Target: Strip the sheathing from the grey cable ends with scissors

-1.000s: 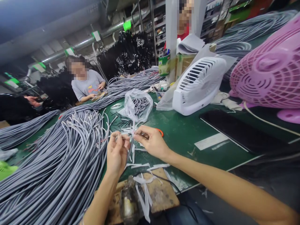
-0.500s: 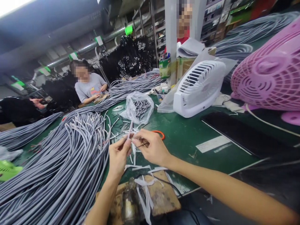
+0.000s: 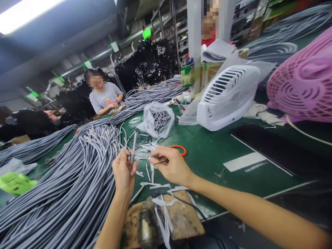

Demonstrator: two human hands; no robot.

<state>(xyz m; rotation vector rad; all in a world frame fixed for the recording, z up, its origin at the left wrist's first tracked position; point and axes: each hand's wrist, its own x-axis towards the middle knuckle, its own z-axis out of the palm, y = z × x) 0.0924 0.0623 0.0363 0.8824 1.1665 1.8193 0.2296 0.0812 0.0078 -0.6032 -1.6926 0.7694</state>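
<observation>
My left hand (image 3: 122, 172) is closed round a grey cable end (image 3: 133, 148) that sticks up from its fingers. My right hand (image 3: 169, 165) pinches a thin dark piece (image 3: 158, 162) just right of that cable, fingertips pointing toward the left hand. Both hands hover above the green table (image 3: 212, 155), over a scatter of white strips (image 3: 151, 173). A big heap of grey cables (image 3: 64, 186) lies to the left of my hands. Behind them stands a clear plastic bag of small dark sleeves (image 3: 157, 119).
A wooden block with a tool (image 3: 160, 221) sits at the table's near edge. An orange ring (image 3: 179, 149) lies by my right hand. A white fan (image 3: 228, 95) and a pink fan (image 3: 303, 83) stand at right. A seated person in grey (image 3: 105, 97) works at the far side.
The cable end has swung upright in my left hand, which shifted a little left. My right hand stays close beside it, pinching. The camera view has drifted slightly.
</observation>
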